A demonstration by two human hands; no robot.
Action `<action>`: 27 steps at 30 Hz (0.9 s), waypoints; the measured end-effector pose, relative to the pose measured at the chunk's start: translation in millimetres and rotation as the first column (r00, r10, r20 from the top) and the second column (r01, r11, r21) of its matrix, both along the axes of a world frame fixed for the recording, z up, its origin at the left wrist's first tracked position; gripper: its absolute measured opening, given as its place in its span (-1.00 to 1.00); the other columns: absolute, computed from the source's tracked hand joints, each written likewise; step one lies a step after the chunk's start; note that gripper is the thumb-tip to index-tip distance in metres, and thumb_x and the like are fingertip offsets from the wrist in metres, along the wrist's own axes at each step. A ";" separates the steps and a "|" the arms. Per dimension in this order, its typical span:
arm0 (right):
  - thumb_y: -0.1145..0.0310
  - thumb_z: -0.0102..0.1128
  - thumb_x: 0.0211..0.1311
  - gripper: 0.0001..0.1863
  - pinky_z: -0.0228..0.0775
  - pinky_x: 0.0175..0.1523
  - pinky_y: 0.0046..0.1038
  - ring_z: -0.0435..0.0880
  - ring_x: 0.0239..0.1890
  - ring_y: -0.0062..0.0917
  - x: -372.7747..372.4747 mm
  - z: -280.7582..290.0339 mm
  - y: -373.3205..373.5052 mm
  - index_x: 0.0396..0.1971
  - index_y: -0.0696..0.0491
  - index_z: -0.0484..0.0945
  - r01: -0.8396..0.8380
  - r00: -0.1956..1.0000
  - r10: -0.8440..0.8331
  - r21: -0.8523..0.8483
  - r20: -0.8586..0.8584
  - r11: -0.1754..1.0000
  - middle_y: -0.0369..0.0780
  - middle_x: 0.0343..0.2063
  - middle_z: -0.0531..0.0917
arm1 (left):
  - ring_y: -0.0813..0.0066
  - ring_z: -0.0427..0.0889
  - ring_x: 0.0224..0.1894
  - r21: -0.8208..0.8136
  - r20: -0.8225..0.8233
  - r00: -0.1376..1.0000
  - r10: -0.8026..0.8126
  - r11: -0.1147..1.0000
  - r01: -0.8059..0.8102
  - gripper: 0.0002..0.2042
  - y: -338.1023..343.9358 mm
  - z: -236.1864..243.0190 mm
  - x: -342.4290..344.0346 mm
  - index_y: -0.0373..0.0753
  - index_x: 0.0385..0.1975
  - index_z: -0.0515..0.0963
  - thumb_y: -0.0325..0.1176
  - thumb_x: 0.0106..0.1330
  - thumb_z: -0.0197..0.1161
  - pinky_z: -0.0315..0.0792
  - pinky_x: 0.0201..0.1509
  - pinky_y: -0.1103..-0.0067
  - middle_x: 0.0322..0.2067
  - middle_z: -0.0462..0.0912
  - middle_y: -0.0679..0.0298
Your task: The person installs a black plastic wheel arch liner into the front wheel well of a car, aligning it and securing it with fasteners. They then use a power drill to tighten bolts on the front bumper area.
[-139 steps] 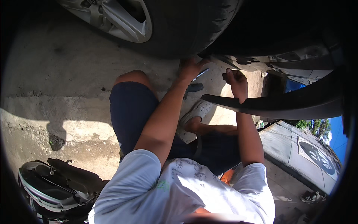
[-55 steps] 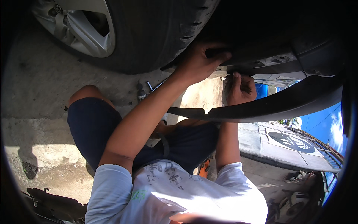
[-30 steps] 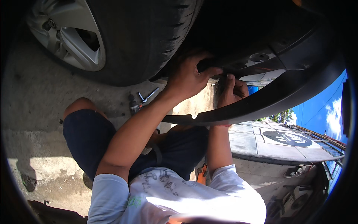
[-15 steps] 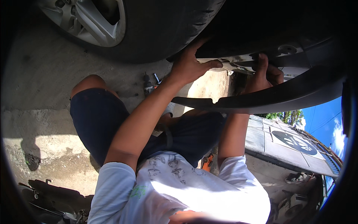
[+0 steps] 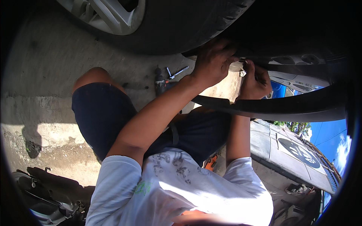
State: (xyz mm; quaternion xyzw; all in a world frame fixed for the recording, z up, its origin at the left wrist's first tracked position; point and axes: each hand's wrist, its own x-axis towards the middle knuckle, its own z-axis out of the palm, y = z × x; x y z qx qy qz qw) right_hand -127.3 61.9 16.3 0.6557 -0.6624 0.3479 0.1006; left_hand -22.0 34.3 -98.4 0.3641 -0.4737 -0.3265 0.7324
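Just below a black rubber tire (image 5: 184, 28), both arms stretch up and forward, and the hands nearly meet. The left hand (image 5: 213, 64) bends at the wrist, fingers hooked upward into shadow, thumb angled toward the other hand. The right hand (image 5: 257, 83) has its fingers curled and thumb raised to the car's dark lower edge (image 5: 298, 59). Shadow hides the fingertips, so I cannot tell whether either hand grips anything. Crossing over the right forearm is a smooth, matte black curved strip (image 5: 286, 107), its long axis running left to right; the narrow, notched end points toward the left forearm, and it broadens rightward. Left of the left wrist, a drill (image 5: 160, 83) and a shiny metal wrench (image 5: 179, 72) lie on rough gray concrete (image 5: 49, 64).
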 end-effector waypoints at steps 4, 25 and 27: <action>0.45 0.52 0.26 -0.87 0.57 -0.09 -0.53 0.79 -0.36 -0.57 1.9 -12.3 -0.9 -0.40 0.21 0.79 -0.048 0.998 0.050 -0.047 0.037 0.998 -0.18 -0.44 0.84 | 0.07 0.57 0.09 0.050 0.094 0.994 0.062 0.997 -0.067 -0.77 7.6 6.1 -3.2 -0.19 -0.11 0.72 -0.37 0.23 0.46 0.34 0.25 0.12 -0.02 0.66 0.15; 0.58 0.48 0.28 -0.92 0.52 -0.24 -0.61 0.70 -0.43 -0.66 -20.3 -15.0 -3.4 -0.39 0.25 0.73 -0.138 0.990 0.136 -0.070 -0.038 0.988 -0.20 -0.46 0.81 | 0.09 0.63 0.30 0.172 -0.252 0.798 -0.547 0.786 0.593 -0.41 -18.4 -18.6 7.5 -0.02 0.34 0.57 0.20 0.46 0.28 0.49 0.35 0.30 0.31 0.63 0.13; 0.58 0.47 0.28 -0.92 0.49 -0.25 -0.62 0.67 -0.45 -0.69 -22.7 -14.4 -4.5 -0.39 0.24 0.73 -0.155 0.988 0.154 -0.066 -0.025 0.986 -0.22 -0.46 0.80 | 0.06 0.65 0.27 0.135 -0.085 0.933 -0.350 0.924 0.359 -0.43 -19.2 -19.7 1.0 -0.02 0.32 0.59 0.20 0.47 0.27 0.49 0.34 0.28 0.29 0.65 0.14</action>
